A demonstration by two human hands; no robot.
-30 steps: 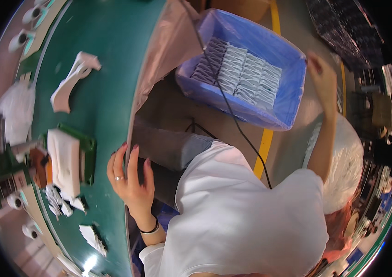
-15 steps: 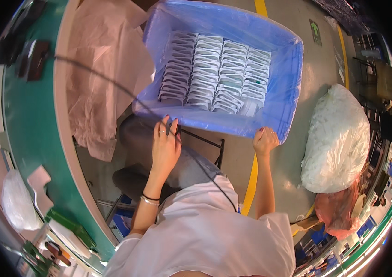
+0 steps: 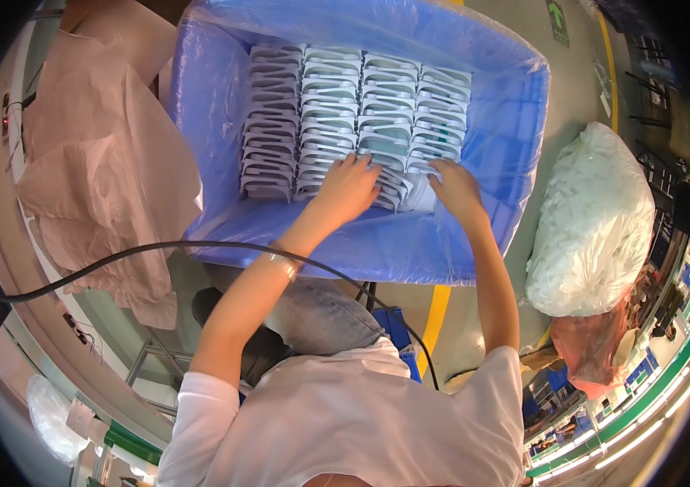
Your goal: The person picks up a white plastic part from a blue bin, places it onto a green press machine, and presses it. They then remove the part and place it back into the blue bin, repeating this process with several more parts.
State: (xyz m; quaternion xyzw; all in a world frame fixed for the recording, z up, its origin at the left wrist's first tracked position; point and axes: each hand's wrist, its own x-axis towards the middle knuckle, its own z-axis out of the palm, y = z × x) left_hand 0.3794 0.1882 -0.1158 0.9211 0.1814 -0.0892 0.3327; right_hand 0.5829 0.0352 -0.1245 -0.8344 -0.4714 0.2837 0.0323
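A large blue bin lined with clear plastic stands in front of me. Inside it, white curved plastic parts are stacked closely in several columns. My left hand reaches over the near rim, open, with its fingers apart over the near end of a middle column. There the tilted white parts lie beside its fingertips. My right hand is also inside the bin, open with bent fingers, beside the near end of the rightmost column. No part shows lifted in either hand; some fingertips are hard to make out.
Brown paper hangs at the left beside the bin. A black cable crosses over my left forearm. On the floor at the right lie a stuffed white plastic bag and a reddish bag. A yellow floor line runs below the bin.
Both hands have moved from the bin's near rim into the bin, over the white parts. My left hand has let go of a small dark object. The view has shifted closer to the bin.
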